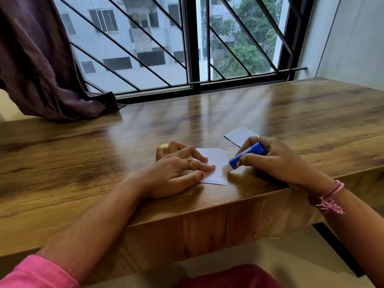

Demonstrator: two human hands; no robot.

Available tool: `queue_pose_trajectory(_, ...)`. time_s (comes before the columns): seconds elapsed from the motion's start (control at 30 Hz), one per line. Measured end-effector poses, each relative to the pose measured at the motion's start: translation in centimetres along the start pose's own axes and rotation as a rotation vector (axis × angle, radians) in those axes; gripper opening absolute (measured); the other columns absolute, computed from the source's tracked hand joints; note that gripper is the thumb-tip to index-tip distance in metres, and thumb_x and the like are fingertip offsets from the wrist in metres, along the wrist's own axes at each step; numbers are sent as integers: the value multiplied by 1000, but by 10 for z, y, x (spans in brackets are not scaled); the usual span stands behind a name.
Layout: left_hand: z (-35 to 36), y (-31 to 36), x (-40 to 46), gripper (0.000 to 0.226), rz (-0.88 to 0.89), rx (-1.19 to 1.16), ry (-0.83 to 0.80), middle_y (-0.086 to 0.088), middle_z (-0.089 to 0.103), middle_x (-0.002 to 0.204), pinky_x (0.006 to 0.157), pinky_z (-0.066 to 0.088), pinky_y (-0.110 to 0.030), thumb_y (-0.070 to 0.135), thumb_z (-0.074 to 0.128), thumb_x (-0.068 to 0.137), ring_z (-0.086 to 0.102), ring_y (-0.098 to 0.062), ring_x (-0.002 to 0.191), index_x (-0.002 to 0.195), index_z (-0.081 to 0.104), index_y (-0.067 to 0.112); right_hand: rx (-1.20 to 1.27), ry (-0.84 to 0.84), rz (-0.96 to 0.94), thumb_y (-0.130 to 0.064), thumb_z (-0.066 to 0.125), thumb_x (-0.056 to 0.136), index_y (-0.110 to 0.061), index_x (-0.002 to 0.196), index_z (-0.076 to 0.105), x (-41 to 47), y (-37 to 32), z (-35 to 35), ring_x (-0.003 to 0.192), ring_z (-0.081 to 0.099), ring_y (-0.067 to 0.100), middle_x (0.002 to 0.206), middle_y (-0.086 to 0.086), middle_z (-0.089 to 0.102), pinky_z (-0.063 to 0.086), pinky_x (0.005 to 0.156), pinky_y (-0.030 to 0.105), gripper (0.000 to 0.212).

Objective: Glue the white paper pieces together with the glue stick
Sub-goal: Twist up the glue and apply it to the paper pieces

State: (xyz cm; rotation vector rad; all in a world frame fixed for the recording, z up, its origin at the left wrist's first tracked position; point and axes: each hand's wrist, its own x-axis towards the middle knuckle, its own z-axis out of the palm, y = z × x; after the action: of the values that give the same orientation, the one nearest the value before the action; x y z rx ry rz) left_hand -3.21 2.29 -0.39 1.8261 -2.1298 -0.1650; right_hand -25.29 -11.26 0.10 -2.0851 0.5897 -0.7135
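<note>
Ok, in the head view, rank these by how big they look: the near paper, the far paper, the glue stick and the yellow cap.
Largest to smallest:
1. Near paper, partly under the left hand.
2. Far paper and glue stick: both partly hidden by the right hand, so unranked.
3. Yellow cap, only partly visible.

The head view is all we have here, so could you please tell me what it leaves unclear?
- Second paper piece: its near part is hidden behind the right hand.
- Small yellow object: mostly hidden behind the left hand; cannot identify it.
- Glue stick tip: blurred, so contact with the nearer paper piece is uncertain.
</note>
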Motion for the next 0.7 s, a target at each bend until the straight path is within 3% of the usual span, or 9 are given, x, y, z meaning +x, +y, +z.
queue_pose_trajectory(0.13, 0, 0, 0, 40, 12, 15, -1, 21, 48, 128, 96, -2, -7, 49, 36, 91, 16, 15, 123, 127, 55, 47, -12, 116, 47, -24, 70, 77, -16, 78, 66, 5, 3, 3, 44, 36, 4, 49, -10, 45, 28, 41, 13, 9)
queue_pose_trajectory(0.3, 0, 1, 0, 40, -3, 8, -4, 22, 48, 128, 97, 7, -21, 49, 36, 90, 20, 10, 123, 126, 55, 48, -15, 22, 18, -25, 72, 78, -20, 76, 66, 2, 3, 1, 43, 36, 2, 45, -13, 46, 30, 43, 10, 8)
queue_pose_trajectory(0.47, -1, 1, -1, 41, -1, -22, -2, 21, 48, 128, 101, 3, -14, 48, 37, 91, 18, 18, 121, 127, 55, 45, 12, 123, 68, -28, 70, 75, -18, 78, 65, 5, 5, 3, 43, 36, 6, 45, -12, 45, 29, 41, 13, 12)
queue_pose_trajectory(0.57, -2, 1, -1, 41, -14, -61, -15, 19, 48, 129, 107, 13, -28, 47, 38, 91, 23, 14, 124, 127, 56, 44, -17, -4, -7, -33, 72, 72, -19, 77, 66, -1, -1, 0, 44, 37, 4, 46, -11, 46, 30, 43, 14, 15)
queue_pose_trajectory(0.7, -2, 3, -1, 41, -19, -5, -6, 23, 48, 128, 96, 12, -27, 49, 37, 90, 17, 14, 123, 126, 55, 47, -15, 26, 10, -26, 72, 76, -16, 79, 66, 1, 0, 1, 44, 37, 2, 47, -11, 45, 30, 44, 14, 11)
